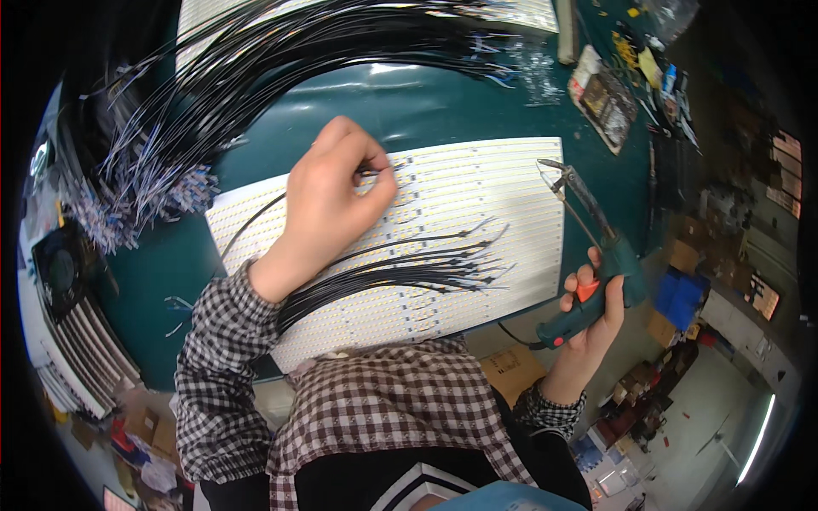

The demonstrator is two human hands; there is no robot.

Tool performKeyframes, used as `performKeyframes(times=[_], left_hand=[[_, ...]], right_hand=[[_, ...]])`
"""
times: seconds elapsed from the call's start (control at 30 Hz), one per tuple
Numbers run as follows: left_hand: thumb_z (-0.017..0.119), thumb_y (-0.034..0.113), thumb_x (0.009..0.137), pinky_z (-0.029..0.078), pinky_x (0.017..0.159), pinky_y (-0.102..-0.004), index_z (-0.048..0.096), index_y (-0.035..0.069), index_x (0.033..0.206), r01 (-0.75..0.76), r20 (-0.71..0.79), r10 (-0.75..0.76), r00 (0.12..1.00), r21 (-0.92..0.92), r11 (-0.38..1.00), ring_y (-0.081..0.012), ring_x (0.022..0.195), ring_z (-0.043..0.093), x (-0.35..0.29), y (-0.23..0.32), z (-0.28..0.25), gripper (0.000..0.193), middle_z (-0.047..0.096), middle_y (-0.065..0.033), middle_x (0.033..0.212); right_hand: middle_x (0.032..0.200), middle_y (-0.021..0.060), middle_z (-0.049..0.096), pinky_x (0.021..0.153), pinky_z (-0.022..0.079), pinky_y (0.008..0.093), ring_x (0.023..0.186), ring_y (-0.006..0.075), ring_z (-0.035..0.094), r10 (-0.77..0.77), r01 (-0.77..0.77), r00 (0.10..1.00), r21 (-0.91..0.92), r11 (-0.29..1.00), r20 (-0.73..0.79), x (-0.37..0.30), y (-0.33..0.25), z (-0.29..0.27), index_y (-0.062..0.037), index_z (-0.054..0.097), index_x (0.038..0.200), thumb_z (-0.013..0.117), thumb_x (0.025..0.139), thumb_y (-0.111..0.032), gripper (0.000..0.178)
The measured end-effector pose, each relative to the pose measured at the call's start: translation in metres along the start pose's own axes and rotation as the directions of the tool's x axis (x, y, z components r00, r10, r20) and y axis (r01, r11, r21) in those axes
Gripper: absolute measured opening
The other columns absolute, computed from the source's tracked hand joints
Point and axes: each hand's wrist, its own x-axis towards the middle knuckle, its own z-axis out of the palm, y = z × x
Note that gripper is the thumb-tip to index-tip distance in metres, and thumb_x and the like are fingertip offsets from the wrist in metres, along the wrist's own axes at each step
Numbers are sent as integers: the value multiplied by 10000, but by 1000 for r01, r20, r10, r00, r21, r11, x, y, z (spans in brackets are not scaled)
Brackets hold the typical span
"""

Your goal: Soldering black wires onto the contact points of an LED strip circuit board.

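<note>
My left hand (336, 183) is closed in a pinch over a white LED strip panel (511, 204). A thin black cable (254, 219) runs under that hand, and a bit of it shows dark at the fingertips. My right hand (596, 311) grips a green soldering gun (626, 268) with an orange trigger, index finger near it. Its narrow tip points to the left, above the panel's right end. Across the panel, below my left hand, lies a bunch of black cables (400, 271) with stripped, thin wire ends toward the right.
A large bundle of black cables (281, 55) arcs over the far side of the green table mat (366, 98). A grimy tray (603, 98) and scattered small tools (669, 85) sit at the far right. A power cord (515, 338) trails from the soldering gun.
</note>
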Motion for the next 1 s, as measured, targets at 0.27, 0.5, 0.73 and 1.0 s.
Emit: performKeyframes(times=[0.27,0.5,0.73,1.0], left_hand=[[665,52,701,447,546,-347,567,32,739,-21,-9,21,1000,10,1000,-244,608,550,-2,-3,3,107,529,-77,789],[665,58,698,448,546,-353,565,36,734,-18,-6,18,1000,8,1000,-247,614,552,-2,-2,1,109,527,-76,785],[660,55,694,442,543,-357,560,38,734,-20,-1,20,1000,8,1000,-253,606,543,-2,-1,1,110,525,-77,782],[659,40,687,444,544,-360,555,37,736,-55,-6,55,998,17,998,-267,618,551,-1,-1,2,116,523,-83,779]], right_hand=[[844,119,563,571,584,290,778,215,632,18,0,999,-351,936,48,-5,31,34,86,440,1268,555,936,-285,511],[865,153,600,627,583,321,759,256,650,-1,37,995,-343,939,103,-6,38,42,86,522,1153,583,894,-140,349],[816,147,612,648,569,346,737,246,641,33,5,996,-427,904,82,-5,38,52,83,574,1026,619,865,-101,249],[774,116,561,599,559,308,708,215,607,41,2,997,-530,848,70,-3,41,58,68,543,1006,607,882,-201,302]])
